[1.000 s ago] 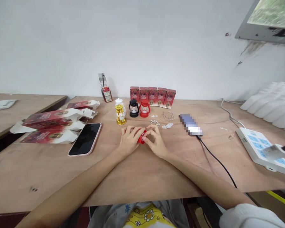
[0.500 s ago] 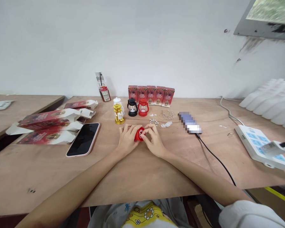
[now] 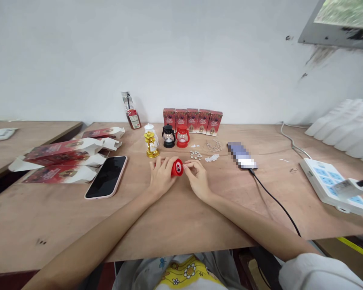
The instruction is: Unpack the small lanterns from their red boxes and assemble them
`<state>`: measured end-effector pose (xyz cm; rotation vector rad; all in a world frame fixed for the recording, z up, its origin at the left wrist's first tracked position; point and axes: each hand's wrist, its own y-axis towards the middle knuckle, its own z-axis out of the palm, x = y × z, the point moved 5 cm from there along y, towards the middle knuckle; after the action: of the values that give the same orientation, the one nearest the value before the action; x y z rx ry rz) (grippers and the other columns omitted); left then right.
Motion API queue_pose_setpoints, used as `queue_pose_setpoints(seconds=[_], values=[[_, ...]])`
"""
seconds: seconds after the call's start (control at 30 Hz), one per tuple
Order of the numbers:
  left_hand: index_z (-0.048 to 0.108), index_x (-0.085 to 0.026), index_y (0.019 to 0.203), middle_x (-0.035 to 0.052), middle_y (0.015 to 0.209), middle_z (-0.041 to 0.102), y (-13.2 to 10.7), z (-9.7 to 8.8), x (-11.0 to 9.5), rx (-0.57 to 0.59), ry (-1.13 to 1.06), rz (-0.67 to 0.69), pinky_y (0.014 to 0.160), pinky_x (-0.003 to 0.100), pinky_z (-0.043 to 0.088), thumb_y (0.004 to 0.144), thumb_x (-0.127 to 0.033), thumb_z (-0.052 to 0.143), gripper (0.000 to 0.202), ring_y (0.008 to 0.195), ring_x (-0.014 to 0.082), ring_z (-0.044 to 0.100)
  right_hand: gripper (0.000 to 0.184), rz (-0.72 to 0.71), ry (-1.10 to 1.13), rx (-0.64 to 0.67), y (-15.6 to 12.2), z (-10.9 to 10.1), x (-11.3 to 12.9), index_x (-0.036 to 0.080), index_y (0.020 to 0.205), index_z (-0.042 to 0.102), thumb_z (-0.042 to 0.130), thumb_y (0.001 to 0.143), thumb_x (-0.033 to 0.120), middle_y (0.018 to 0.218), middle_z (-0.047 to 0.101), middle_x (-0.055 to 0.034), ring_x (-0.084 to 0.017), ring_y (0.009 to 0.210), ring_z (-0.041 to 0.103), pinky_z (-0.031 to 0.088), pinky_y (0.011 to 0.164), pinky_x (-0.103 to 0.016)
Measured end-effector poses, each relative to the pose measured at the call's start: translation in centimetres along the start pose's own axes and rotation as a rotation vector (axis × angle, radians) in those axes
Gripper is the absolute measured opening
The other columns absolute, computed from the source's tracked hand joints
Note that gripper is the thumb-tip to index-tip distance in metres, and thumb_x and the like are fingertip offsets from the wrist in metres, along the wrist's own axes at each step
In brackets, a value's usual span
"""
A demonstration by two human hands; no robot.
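So my left hand (image 3: 162, 173) is wrapped round a red piece (image 3: 177, 167), held low over the middle of the table (image 3: 157, 229), its round face tipped toward me with a pale disc and dark marks showing, too small to read. Right hand (image 3: 198, 177) is just beside its rim, thumb and index close together, and honestly I can't tell if they're pinching something tiny or nothing. Where I reckon it could go sideways: that red shell looks smooth and curved, so a one-sided push could roll it in my left fingers, and anything loose in that face might tip out. Farther out, the silvery discs (image 3: 195, 154) and white bits (image 3: 212, 158) lie near my right knuckles, so a careless sweep could scatter them. The gold lantern (image 3: 151, 147) stands close past my left fingers too, and a bump might topple it. Compared with half a second ago, my right fingertips are off the face and over to the side, so the whole disc shows now. Left hold looks about the same, and the lanterns behind haven't budged.
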<state>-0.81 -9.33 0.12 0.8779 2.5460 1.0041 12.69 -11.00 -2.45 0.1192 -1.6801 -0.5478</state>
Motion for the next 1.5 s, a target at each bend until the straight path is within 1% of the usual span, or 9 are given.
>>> queue_pose_setpoints(seconds=[0.27,0.47,0.6,0.77,0.97,1.07,1.17,1.33,1.5], values=[[0.053,-0.019,0.116,0.0097,0.107,0.067,0.2,-0.2,0.7,-0.008,0.023,-0.028,0.076,0.040,0.030,0.078,-0.020,0.058,0.039,0.096,0.0293,0.053,0.013,0.521,0.484,0.027,-0.3,0.6,-1.6,0.017,0.059,0.055,0.066,0.066,0.016,0.074,0.066,-0.0025,-0.015,0.077,0.065,0.052,0.089,-0.035],[0.056,-0.024,0.116,0.0063,0.110,0.068,0.2,-0.9,0.0,-0.144,0.117,0.192,0.082,0.041,0.028,0.087,-0.017,0.051,0.031,0.104,0.0248,0.057,0.015,0.881,0.650,0.210,-1.2,1.4,-0.9,0.009,0.072,0.065,0.050,0.078,0.007,0.074,0.068,-0.0099,-0.017,0.076,0.069,0.052,0.095,-0.031],[0.058,-0.032,0.114,0.0027,0.115,0.067,0.4,-0.8,-0.5,-0.094,0.109,0.313,0.086,0.039,0.029,0.089,-0.012,0.046,0.034,0.110,0.0212,0.058,0.026,0.962,0.687,0.213,-1.5,1.6,-1.1,0.009,0.071,0.063,0.040,0.083,0.007,0.076,0.068,-0.0126,-0.016,0.078,0.070,0.052,0.094,-0.029],[0.057,-0.035,0.116,0.0035,0.121,0.064,0.4,-0.5,-0.4,-0.032,0.090,0.351,0.090,0.037,0.031,0.089,-0.013,0.046,0.037,0.113,0.0199,0.058,0.025,0.942,0.702,0.192,-1.5,1.5,-1.5,0.009,0.072,0.063,0.041,0.082,0.005,0.077,0.068,-0.0122,-0.017,0.083,0.070,0.055,0.091,-0.029],[0.060,-0.023,0.110,0.0091,0.113,0.065,1.2,0.9,-0.6,0.033,0.239,0.467,0.090,0.036,0.035,0.090,-0.010,0.040,0.031,0.114,0.0198,0.056,0.022,0.887,0.627,0.179,0.2,0.1,-2.3,0.011,0.068,0.067,0.049,0.080,0.005,0.075,0.069,-0.0084,-0.014,0.077,0.068,0.058,0.084,-0.025],[0.063,-0.016,0.100,0.0124,0.102,0.065,2.8,2.8,-0.7,0.131,0.255,0.498,0.090,0.037,0.037,0.083,-0.003,0.041,0.031,0.110,0.0229,0.056,0.016,0.750,0.317,0.325,3.2,-1.1,-2.3,0.013,0.066,0.067,0.056,0.075,0.006,0.073,0.069,-0.0060,-0.012,0.072,0.067,0.057,0.081,-0.024],[0.065,-0.017,0.093,0.0113,0.091,0.064,4.6,4.8,-0.4,0.190,0.194,0.399,0.091,0.044,0.039,0.074,0.001,0.045,0.033,0.106,0.0267,0.056,0.014,0.544,-0.135,0.545,7.0,-2.0,-2.0,0.015,0.061,0.067,0.060,0.067,0.004,0.067,0.069,-0.0041,-0.013,0.067,0.067,0.058,0.073,-0.026],[0.065,-0.021,0.084,0.0089,0.084,0.061,6.1,7.6,0.1,0.249,0.180,0.320,0.087,0.049,0.040,0.065,-0.001,0.045,0.034,0.102,0.0276,0.054,0.015,0.405,-0.477,0.624,11.9,-2.6,-1.8,0.015,0.050,0.064,0.064,0.058,0.002,0.048,0.061,-0.0010,-0.014,0.052,0.060,0.051,0.055,-0.026],[0.065,-0.023,0.079,0.0076,0.080,0.062,6.3,8.9,0.6,0.310,0.228,0.290,0.084,0.052,0.040,0.062,-0.002,0.045,0.034,0.103,0.0284,0.052,0.026,0.237,-0.838,0.632,13.5,-1.6,-1.6,0.016,0.037,0.052,0.065,0.054,0.002,0.037,0.049,0.0009,-0.016,0.054,0.056,0.045,0.058,-0.027]])
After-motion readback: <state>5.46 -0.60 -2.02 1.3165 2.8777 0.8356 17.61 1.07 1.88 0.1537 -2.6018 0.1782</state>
